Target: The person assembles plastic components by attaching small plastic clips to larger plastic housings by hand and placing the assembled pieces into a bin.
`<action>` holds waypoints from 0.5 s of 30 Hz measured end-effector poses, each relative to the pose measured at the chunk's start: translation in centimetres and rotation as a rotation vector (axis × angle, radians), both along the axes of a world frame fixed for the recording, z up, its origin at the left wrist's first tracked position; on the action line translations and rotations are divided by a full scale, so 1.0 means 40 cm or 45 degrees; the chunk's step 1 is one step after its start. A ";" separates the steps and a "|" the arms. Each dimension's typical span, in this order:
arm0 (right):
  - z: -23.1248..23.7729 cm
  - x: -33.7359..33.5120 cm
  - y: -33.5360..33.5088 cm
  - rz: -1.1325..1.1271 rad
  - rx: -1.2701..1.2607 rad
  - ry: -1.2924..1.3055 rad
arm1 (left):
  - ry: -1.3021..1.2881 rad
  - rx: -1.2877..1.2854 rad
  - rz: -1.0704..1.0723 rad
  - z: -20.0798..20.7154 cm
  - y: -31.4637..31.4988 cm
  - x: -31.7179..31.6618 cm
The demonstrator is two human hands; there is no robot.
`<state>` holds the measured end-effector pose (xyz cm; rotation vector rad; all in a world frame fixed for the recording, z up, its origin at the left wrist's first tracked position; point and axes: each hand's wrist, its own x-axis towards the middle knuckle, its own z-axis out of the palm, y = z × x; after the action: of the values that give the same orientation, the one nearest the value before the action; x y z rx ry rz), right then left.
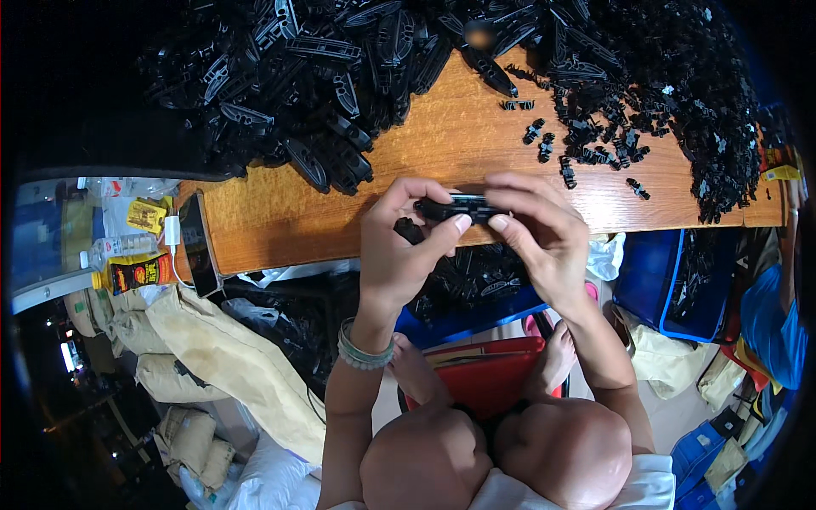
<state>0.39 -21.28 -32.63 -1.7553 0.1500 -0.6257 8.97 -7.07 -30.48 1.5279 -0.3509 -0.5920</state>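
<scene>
Two hands were positioned above the near edge of one wooden table (297,223). One long black part (459,209) was located between them, raised over that edge and set roughly crosswise.

Left hand (393,259): the thumb and forefinger were closed on the left portion of the part. One further dark piece (409,230) showed beside the palm; whether it was separate could not be told. Two bracelets (365,350) encircled the wrist.

Right hand (554,246): the thumb was bent, its tip at the right end of the part. The fingers arched above and were blurred; how firmly they gripped could not be told.

Table contents: one heap of long black parts (327,49), too many to count, at the far left and centre; one heap of small black clips (718,110), likewise uncountable, at the right. At least four clips lay singly between the heaps and the near edge, one of them (637,189) farthest right.

Surroundings: one phone (201,246) and one white plug (172,230) were at the left end. At least two blue bins (633,276) stood below table level, both containing black parts.
</scene>
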 end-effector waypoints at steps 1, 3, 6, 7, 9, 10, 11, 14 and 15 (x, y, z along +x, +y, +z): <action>-0.012 -0.007 0.015 -0.005 0.338 0.192 | -0.095 0.029 0.010 -0.006 0.002 -0.002; -0.014 -0.014 0.018 -0.017 0.254 0.205 | -0.190 0.061 0.021 -0.009 0.006 -0.005; -0.005 -0.022 0.017 -0.020 0.136 0.230 | -0.124 0.093 0.011 0.000 0.011 -0.013; 0.000 -0.025 0.014 -0.013 0.100 0.246 | -0.065 0.119 -0.015 0.006 0.013 -0.016; 0.004 -0.039 0.000 -0.011 0.057 0.261 | -0.009 0.137 -0.048 0.013 0.030 -0.025; -0.002 -0.051 -0.013 0.198 -0.004 0.269 | -0.102 0.189 -0.208 0.011 0.056 -0.029; -0.006 -0.062 -0.024 0.406 -0.065 0.276 | -0.194 0.240 -0.369 0.004 0.076 -0.033; 0.004 -0.086 -0.036 0.263 -0.235 0.376 | -0.576 0.472 -0.529 -0.048 0.107 -0.054; 0.016 -0.079 -0.049 0.199 -0.226 0.359 | -0.572 0.476 -0.528 -0.050 0.108 -0.060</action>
<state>-2.76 -23.22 -32.00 -2.0007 0.1537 -0.2827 6.58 -2.75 -32.47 1.9676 -0.9603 -0.6559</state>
